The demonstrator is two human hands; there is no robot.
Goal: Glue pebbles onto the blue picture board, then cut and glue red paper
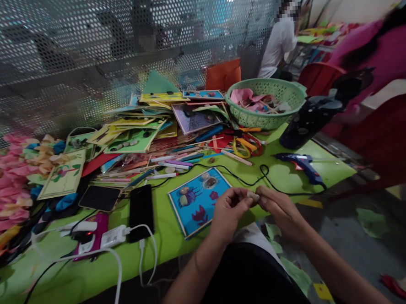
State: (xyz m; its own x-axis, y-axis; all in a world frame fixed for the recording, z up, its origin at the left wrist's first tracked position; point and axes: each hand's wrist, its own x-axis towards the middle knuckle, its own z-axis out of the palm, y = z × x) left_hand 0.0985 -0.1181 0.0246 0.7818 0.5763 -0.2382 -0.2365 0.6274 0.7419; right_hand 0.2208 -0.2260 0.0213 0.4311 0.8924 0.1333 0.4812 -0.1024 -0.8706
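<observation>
Forearms point(199, 267) up front, two hands on one tiny bit

So both hands are pinching a single pale, pebble-like bit point(254, 197), left hand point(229, 210) and right hand point(278, 207) fingertip to fingertip, just beside the blue card point(201, 200). My guess: something that small needs both sets of fingertips to stay steady.

Card's tilted towards the lap, probably so it's easy to see. It's got two bug figures and at least two red flowers; the left hand may hide more. One glue gun point(305, 166) lies on the right side, likely for easy reach, with slack in its cord point(246, 184).

Other counts: two phones point(141, 213), probably parked by the one magenta power strip point(94, 236) for charging, and one green basket point(256, 119). Stacked cards point(133, 140) behind overlap too much to count, sorry.
</observation>
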